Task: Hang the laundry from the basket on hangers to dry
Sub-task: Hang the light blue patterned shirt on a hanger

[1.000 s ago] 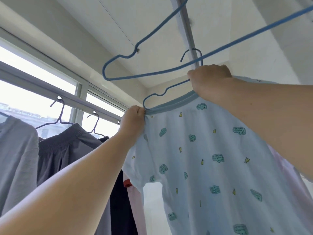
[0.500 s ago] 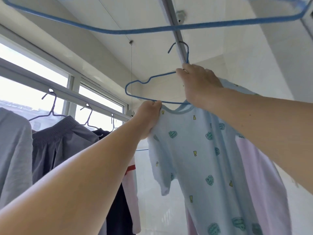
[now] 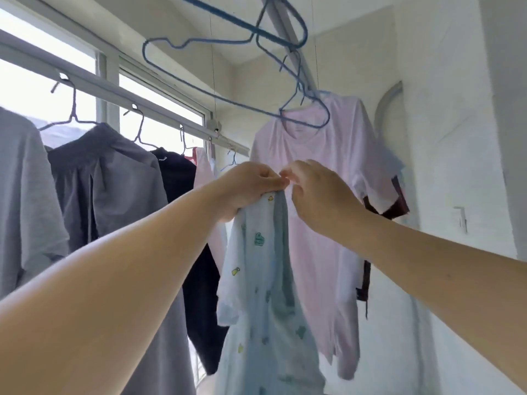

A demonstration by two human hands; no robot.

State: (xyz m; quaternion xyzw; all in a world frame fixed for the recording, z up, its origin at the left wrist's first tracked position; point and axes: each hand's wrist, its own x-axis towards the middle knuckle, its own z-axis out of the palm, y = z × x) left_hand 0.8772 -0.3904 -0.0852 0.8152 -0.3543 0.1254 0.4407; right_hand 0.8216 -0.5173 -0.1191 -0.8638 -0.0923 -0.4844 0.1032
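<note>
Left of the patterned light-blue T-shirt, a grey garment, a dark grey one and a black one hang on hangers from the window-side rail. The left hand has its grip clenched on the bunched top of the light-blue T-shirt, which dangles straight down from it, on no hanger. Just right of that, the right hand has its fingertips at the same gathered top, apparently pinching the fabric, though the contact is hidden behind the knuckles. Behind and to the right of the T-shirt a pink T-shirt hangs on a blue hanger. Above the T-shirt, empty blue wire hangers hang from the ceiling rack. The step in hand looks like readying the collar; next one hand probably must free itself, fetch an empty hanger and thread it through the neck opening.
</note>
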